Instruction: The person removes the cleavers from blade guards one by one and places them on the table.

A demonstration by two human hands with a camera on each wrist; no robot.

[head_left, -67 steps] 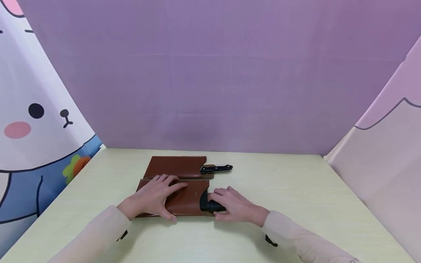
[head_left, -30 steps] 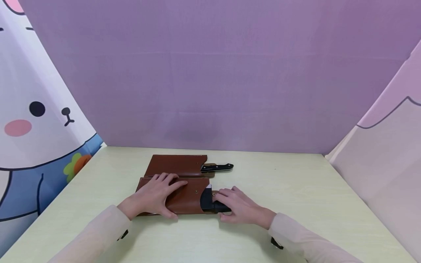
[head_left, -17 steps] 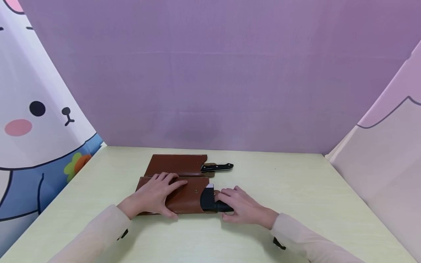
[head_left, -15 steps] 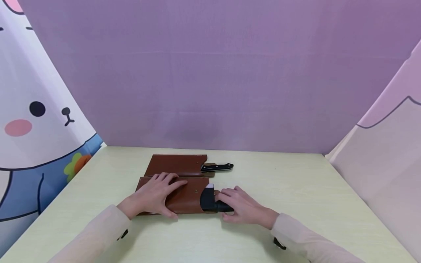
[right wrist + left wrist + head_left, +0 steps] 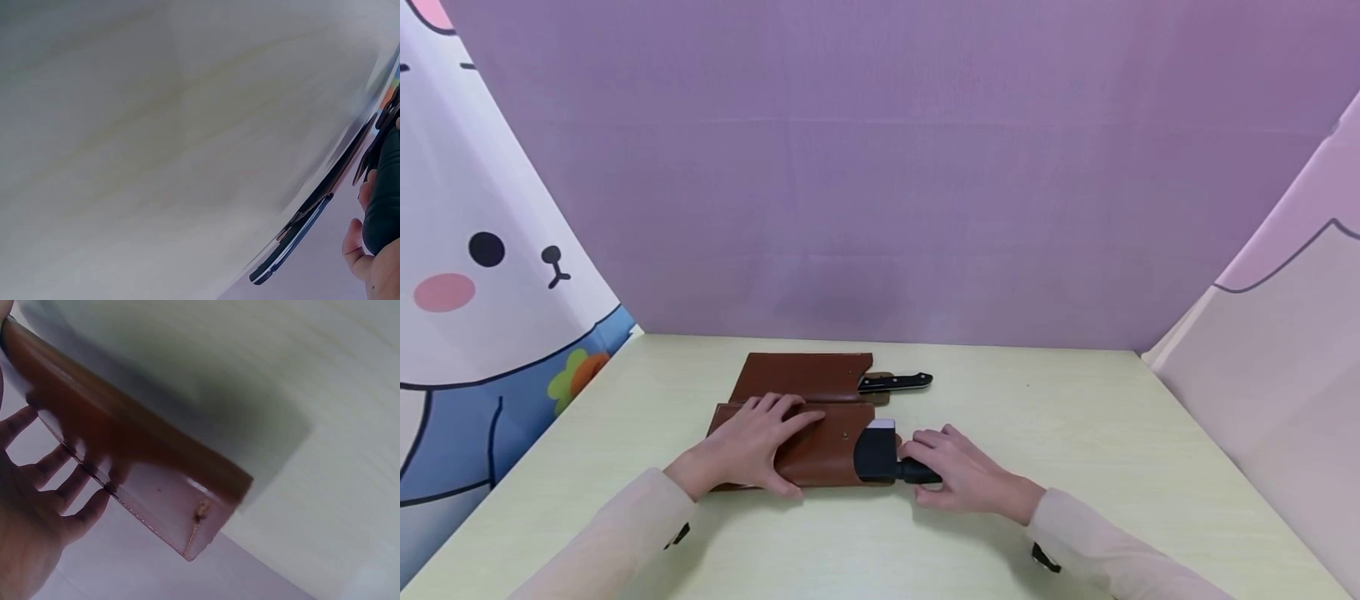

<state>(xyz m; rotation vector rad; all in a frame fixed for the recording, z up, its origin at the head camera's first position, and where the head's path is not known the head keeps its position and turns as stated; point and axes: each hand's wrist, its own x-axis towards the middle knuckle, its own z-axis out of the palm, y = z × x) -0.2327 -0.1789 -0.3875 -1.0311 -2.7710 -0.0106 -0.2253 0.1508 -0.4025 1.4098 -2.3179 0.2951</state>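
My left hand [image 5: 748,446] lies spread across a brown leather knife sheath [image 5: 827,446], thumb along its near edge. In the left wrist view its fingertips touch the stitched edge of the same sheath [image 5: 150,487]. My right hand [image 5: 958,471] grips the black handle of a cleaver [image 5: 876,454]. A short stretch of its broad dark blade, with a pale upper corner, shows outside the sheath's mouth; the remainder is hidden inside. In the right wrist view the curled fingers hold the rounded dark handle [image 5: 384,194].
Just behind lies a second brown sheath [image 5: 805,375], with a riveted black knife handle [image 5: 898,382] sticking out to the right. Both rest on a pale wood-grain table [image 5: 1075,417]. A purple cloth wall [image 5: 880,183] rises behind it, with printed cloth [image 5: 490,333] at left.
My right hand has drawn the cleaver a little to the right, so more of its dark blade shows beyond the sheath's mouth. The left hand has stayed almost still on the sheath.
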